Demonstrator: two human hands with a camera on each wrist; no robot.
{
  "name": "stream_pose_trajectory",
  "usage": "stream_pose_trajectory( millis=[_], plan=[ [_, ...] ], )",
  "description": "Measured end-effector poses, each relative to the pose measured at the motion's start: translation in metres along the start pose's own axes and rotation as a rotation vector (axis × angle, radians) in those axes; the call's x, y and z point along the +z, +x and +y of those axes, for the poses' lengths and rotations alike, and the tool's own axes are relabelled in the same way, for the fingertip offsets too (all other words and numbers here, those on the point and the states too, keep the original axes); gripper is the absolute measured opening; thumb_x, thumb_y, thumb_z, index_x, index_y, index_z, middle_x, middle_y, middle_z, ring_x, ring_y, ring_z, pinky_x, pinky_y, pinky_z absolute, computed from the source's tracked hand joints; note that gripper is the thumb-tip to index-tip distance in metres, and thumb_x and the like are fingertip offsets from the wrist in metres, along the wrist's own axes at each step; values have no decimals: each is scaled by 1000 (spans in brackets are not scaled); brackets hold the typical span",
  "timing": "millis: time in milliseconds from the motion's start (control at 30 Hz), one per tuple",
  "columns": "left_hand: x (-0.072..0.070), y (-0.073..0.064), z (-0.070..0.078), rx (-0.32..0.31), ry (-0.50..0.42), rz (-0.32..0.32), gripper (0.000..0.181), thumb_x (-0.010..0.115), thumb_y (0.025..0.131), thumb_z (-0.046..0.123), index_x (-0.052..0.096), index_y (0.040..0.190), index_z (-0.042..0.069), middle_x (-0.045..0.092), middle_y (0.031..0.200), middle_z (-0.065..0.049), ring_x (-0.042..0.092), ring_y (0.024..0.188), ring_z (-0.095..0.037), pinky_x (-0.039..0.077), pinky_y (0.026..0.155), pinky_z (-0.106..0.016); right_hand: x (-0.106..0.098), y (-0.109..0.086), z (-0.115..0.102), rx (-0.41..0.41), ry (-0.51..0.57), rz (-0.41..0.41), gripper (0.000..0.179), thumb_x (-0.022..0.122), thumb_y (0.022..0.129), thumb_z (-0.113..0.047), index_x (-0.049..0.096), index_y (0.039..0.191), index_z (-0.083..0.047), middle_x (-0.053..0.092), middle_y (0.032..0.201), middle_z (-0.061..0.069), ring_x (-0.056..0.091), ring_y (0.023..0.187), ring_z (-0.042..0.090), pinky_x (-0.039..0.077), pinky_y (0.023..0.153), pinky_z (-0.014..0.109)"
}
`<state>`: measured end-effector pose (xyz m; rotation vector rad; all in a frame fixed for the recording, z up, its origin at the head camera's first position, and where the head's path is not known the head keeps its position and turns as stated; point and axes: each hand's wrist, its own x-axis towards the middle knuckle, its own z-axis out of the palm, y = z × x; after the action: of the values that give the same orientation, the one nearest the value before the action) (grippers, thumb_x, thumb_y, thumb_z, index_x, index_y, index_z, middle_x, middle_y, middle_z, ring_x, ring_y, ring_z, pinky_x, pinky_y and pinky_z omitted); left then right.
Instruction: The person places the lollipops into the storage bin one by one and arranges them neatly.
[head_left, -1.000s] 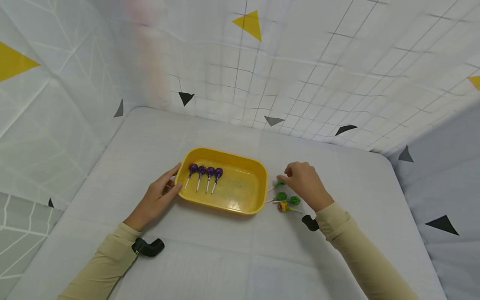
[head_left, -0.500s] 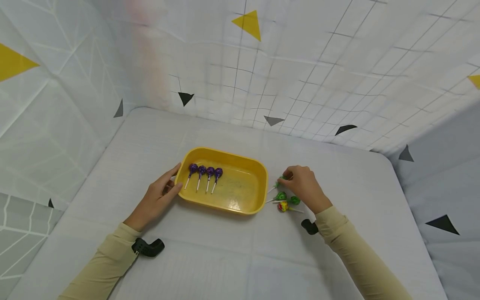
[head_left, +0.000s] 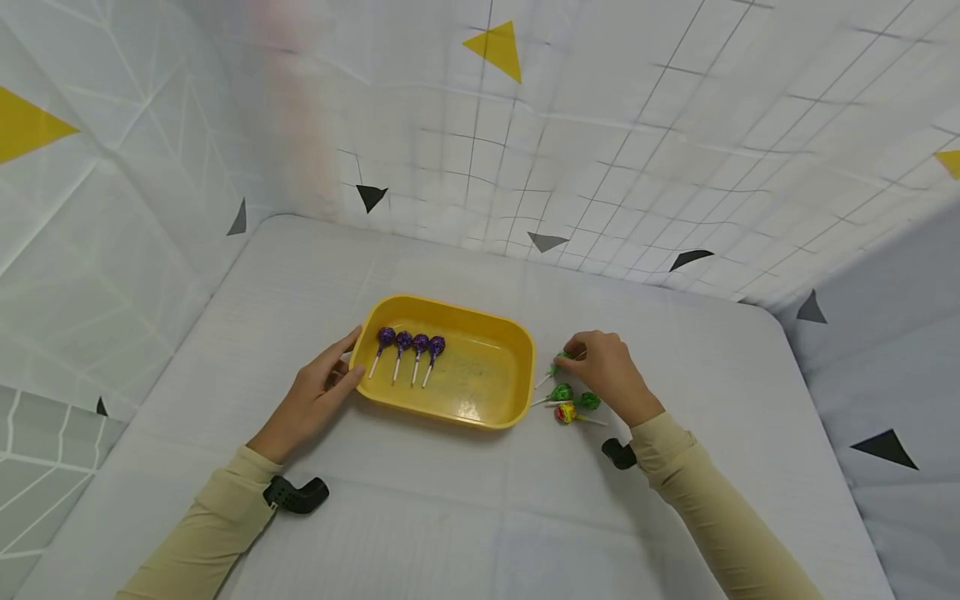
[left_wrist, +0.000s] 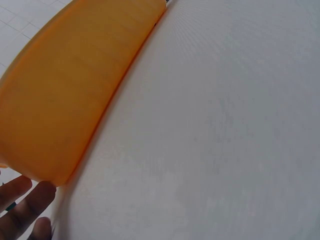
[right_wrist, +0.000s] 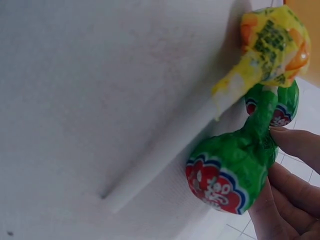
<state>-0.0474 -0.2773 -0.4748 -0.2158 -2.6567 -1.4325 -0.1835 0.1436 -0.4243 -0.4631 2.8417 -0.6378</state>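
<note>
My left hand (head_left: 311, 400) rests at the left end of the yellow tray (head_left: 480, 423), its fingers fairly straight and touching the outer wall (left_wrist: 65, 95). Purple-wrapped lollipops (head_left: 421, 342) lie in a row inside the tray's left half, sticks toward me. Just right of the tray, my right hand (head_left: 611, 377) pinches a green lollipop (head_left: 555, 368) at its head, partly hidden by the fingers; its stick points toward the tray. Nearer me lie a second green lollipop (head_left: 562, 392), a third green lollipop (head_left: 590, 401) and a yellow-and-red lollipop (head_left: 566, 413).
A white cloth-like surface (head_left: 420, 517) lies under everything. White printed sheets (head_left: 600, 125) with grid lines and triangles rise at the back and both sides. Black wrist devices (head_left: 298, 495) sit at both cuffs.
My right hand has lowered slightly toward me and closed its fingertips on the far green lollipop, whose head is now more covered. The left hand and tray have stayed put.
</note>
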Motion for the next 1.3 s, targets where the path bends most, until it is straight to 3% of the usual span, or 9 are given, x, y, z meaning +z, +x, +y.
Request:
stream_pose_trajectory(
  millis=[567, 1300],
  plan=[
    [-1, 1, 0, 5, 0, -3, 59, 55, 109, 20, 33, 163, 14, 66, 114, -12, 59, 90, -13, 51, 80, -22, -4, 1, -5, 15, 30, -35, 26, 79, 93, -25, 77, 106, -3, 79, 102, 13, 75, 96, 29, 62, 83, 45],
    [-1, 1, 2, -10, -4, -5, 59, 54, 109, 23, 33, 163, 15, 66, 112, -11, 58, 89, -13, 50, 77, -22, -23, 0, -16, -65, 94, -32, 24, 78, 93, -22, 78, 110, -5, 78, 107, 12, 76, 96, 28, 63, 82, 45]
  ],
)
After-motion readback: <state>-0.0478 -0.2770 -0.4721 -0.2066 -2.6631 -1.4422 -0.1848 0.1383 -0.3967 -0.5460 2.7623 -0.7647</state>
